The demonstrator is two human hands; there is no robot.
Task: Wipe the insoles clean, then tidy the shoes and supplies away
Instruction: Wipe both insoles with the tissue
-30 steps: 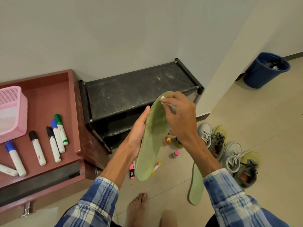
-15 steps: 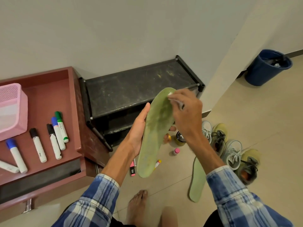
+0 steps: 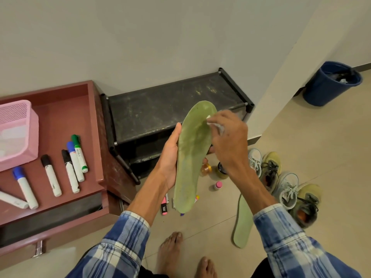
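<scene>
- Insole (image 3: 190, 157), pale green and long, is being held upright above the floor in front of the black shoe rack (image 3: 172, 109), toe end up.
- Its face is showing darker smudges and a worn, mottled patch running down the middle.
- Writing: the markers (image 3: 75, 159) lying on the desk (image 3: 56, 117) are carrying small print on their white barrels, too small to read. The pink highlighter (image 3: 164, 206) on the floor is wearing a black label that is just as unreadable.
- The left hand (image 3: 170, 157) is gripping the insole from behind along its left edge. The thumb is lying up that edge and the fingers are wrapping round the back.
- The right hand (image 3: 228, 137) is pinching a small white wipe (image 3: 215, 125) in curled fingers and pressing it against the insole's upper right part, near the toe.
- A second insole (image 3: 243, 223) is lying flat on the floor, just beside the shoes.
- Two grey-white sneakers (image 3: 287, 189) and two yellow-green shoes (image 3: 270, 167) are sitting alternately in a row on the floor, right of the rack.
- An amber jar (image 3: 206, 169), a dark jar (image 3: 221, 171) and a small pink-capped bottle (image 3: 217, 185) are standing on the floor near the rack's foot.
- The markers, capped in blue, black and green, are lying beside a pink basket (image 3: 18, 133) on the desk.
- A blue bin (image 3: 331, 83) is standing by the wall, well apart.
</scene>
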